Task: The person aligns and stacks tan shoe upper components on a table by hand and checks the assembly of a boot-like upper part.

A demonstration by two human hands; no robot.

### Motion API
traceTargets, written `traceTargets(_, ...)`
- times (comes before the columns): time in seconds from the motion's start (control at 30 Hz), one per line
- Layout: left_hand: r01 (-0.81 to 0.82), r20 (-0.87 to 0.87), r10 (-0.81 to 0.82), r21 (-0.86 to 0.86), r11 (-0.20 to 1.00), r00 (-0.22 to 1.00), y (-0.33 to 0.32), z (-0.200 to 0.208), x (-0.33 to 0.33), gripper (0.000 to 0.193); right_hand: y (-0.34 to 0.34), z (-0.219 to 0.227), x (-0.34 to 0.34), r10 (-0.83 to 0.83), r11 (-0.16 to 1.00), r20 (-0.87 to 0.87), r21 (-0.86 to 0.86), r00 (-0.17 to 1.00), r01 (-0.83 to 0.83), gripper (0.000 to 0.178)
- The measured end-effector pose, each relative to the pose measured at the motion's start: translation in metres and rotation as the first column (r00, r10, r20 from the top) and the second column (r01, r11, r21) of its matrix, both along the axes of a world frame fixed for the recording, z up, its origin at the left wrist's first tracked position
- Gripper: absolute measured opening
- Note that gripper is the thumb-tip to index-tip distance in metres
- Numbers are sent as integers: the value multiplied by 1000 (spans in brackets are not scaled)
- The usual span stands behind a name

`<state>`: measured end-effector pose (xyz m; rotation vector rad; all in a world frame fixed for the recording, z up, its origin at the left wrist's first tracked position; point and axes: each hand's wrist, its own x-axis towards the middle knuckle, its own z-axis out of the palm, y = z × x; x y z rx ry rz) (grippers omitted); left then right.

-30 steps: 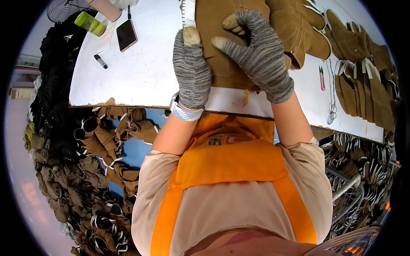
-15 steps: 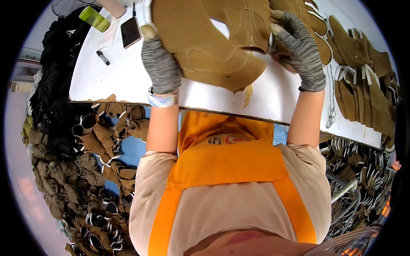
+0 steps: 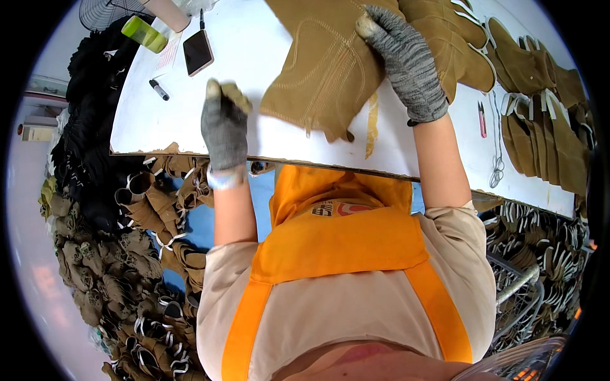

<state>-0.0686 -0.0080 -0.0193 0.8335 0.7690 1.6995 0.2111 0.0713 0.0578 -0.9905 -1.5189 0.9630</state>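
A brown suede-like boot upper [image 3: 324, 70] with pale curved stitching hangs over the white table, its cut lower edge toward me. My right hand [image 3: 410, 66], in a grey knit glove with tan fingertips, is closed on its right side, thumb lying on the upper's face. My left hand [image 3: 225, 124], gloved alike, is apart from the upper, above the table's front edge. Its fingers are loosely curled in and no thing shows in them. More brown boot uppers [image 3: 448, 54] with white edging lie just beyond my right hand.
On the white table [image 3: 178, 120] lie a phone [image 3: 197, 53], a marker [image 3: 159, 89], a green-capped bottle [image 3: 144, 34], pink-handled snips [image 3: 481, 119] and a thin cord [image 3: 495, 174]. Stacked uppers [image 3: 546, 133] line the right side. Heaps of brown pieces [image 3: 101, 254] fill the lower left.
My left hand has let go of the upper and moved down toward me. My right hand has moved left onto the upper, which has turned. The snips at the right now show.
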Motion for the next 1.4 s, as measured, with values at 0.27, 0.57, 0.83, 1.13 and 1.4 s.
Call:
traceTargets(0.27,124,-161,-159,-207,970,974,-42,11,65,60,-2,26,-17,1,983,141,183,990,-27,35)
traceTargets(0.57,258,518,-237,32,965,822,-28,34,90,68,-23,16,-24,-257,791,99,593,961,151,51)
traceTargets(0.83,201,563,-170,7,979,808,-32,17,97,71,-74,-37,-52,65,795,469,509,881,-330,31)
traceTargets(1.13,254,541,-223,18,967,811,-35,0,95,74,-72,-35,-58,-28,731,446,620,895,-286,16)
traceTargets(1.4,197,363,-191,22,980,912,-49,7,105,70,-21,-39,-70,-250,537,259,839,933,-89,10)
